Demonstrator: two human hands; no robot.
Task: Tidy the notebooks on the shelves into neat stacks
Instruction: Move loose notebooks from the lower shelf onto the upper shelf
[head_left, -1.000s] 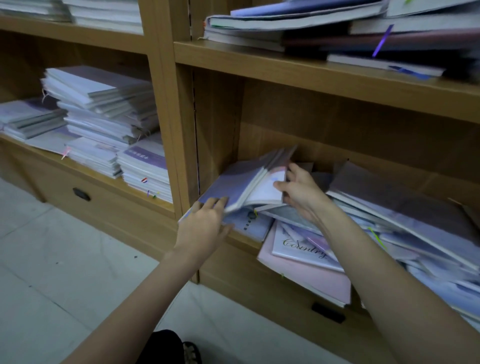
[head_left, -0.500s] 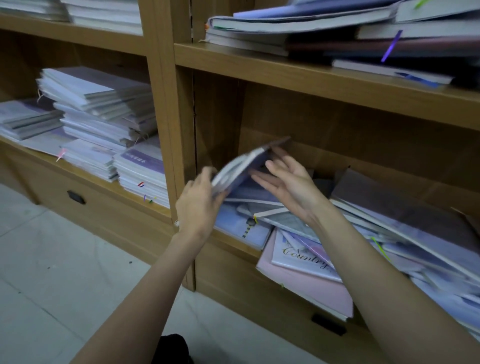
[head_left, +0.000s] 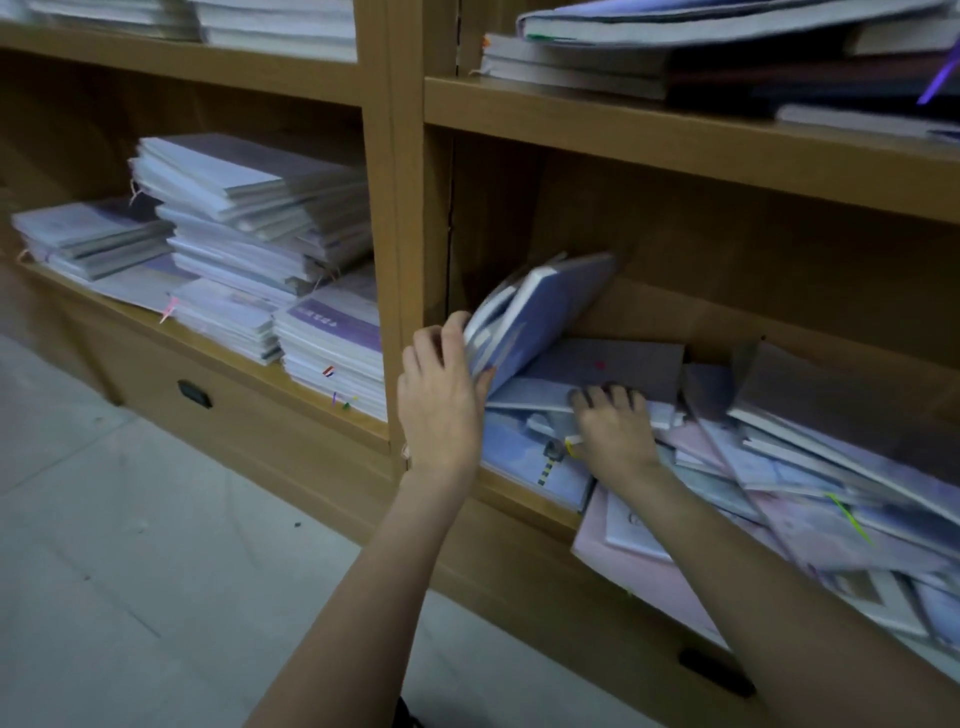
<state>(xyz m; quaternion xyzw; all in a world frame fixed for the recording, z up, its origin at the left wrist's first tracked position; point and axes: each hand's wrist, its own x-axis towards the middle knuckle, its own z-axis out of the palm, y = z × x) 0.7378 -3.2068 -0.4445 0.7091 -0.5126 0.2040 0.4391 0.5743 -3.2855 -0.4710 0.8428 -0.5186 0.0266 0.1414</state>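
A wooden bookcase (head_left: 410, 171) stands on a pale tiled floor (head_left: 130, 545), its lower shelf (head_left: 524, 493) split by an upright panel. In the right bay a loose heap of notebooks (head_left: 810, 467) sprawls flat and crooked, some hanging over the shelf edge. My left hand (head_left: 441, 400) grips a small bundle of notebooks (head_left: 535, 312), tilted up on edge against the bay's left end, thumb on the near cover and fingers curled behind. My right hand (head_left: 615, 431) lies palm down on the heap, fingers curled over the edge of a grey notebook (head_left: 613, 364); I cannot tell how firmly it holds. In the left bay sit neater stacks (head_left: 249, 228).
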